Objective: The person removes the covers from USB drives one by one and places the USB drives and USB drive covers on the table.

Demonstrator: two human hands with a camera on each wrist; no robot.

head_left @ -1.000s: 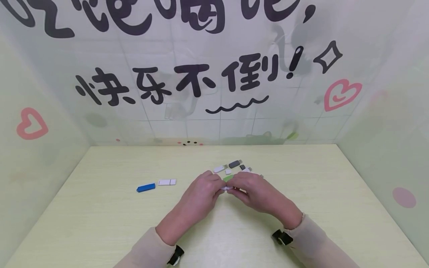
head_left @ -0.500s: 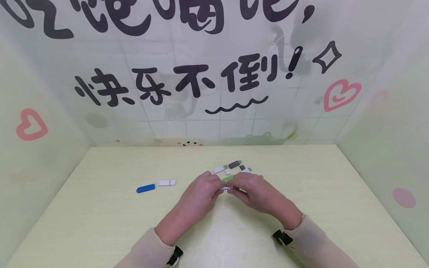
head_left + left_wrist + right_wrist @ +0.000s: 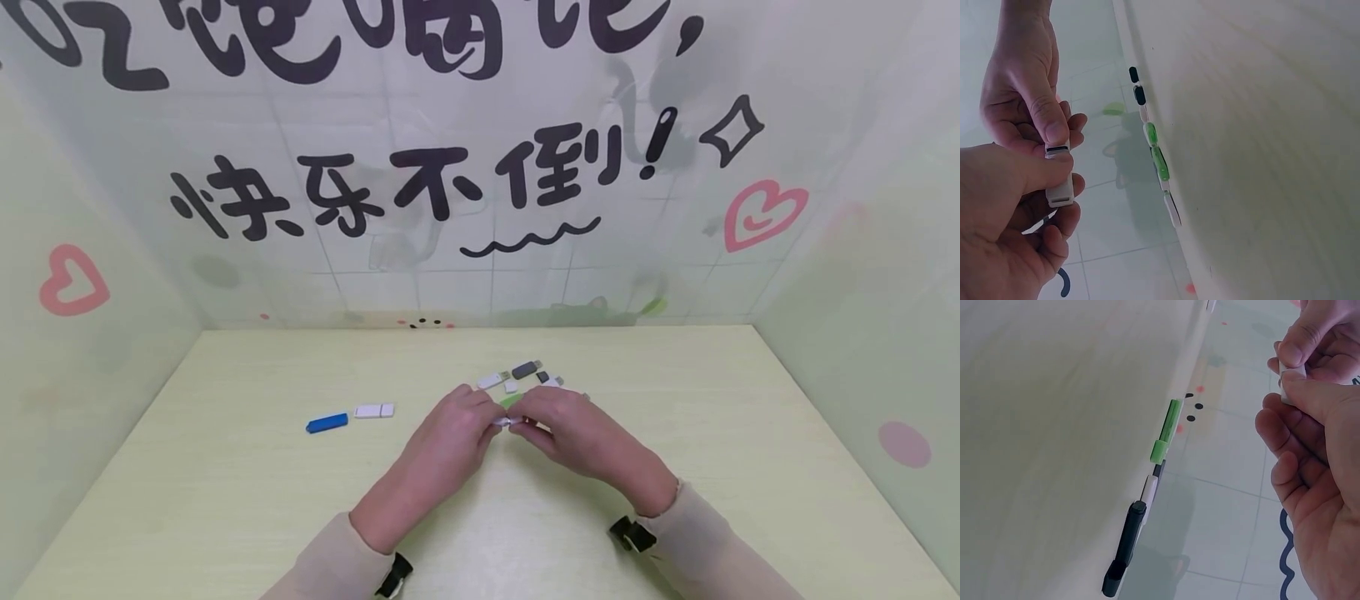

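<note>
Both hands meet over the middle of the table around a white USB flash drive (image 3: 1060,197). My left hand (image 3: 453,433) pinches its body between thumb and fingers. From the opposite side, my right hand (image 3: 573,425) pinches the other end, where the cap sits. A thin dark band crosses the drive between the two thumbs in the left wrist view. Fingers hide most of the stick in the head view. Just beyond the hands lies a green USB drive (image 3: 512,401), partly covered by them.
Behind the hands lie a white USB drive (image 3: 491,381), a grey one (image 3: 526,370), a small white cap (image 3: 511,387) and a dark cap (image 3: 543,377). Off to the left are a blue drive (image 3: 327,423) and another white drive (image 3: 373,411). A printed curtain (image 3: 450,287) stands behind the table.
</note>
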